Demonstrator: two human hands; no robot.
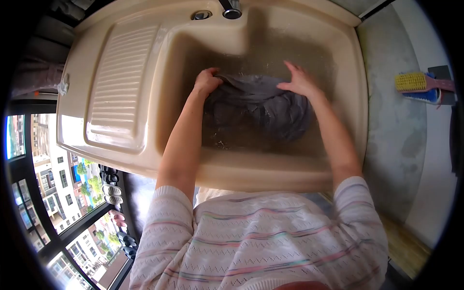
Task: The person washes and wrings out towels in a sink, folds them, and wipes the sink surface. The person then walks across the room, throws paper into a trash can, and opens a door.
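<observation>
A dark grey cloth lies bunched up in murky water inside the beige sink basin. At the cloth's upper left corner, my left hand has its fingers closed on the fabric. My right hand is at the cloth's upper right edge, with thumb and fingers spread apart and nothing gripped between them. Part of the cloth is under the water.
A ribbed washboard is moulded into the sink's left side. The faucet is at the back, beside a round overflow fitting. A yellow-bristled brush is at the right wall. Shoes stand by the window.
</observation>
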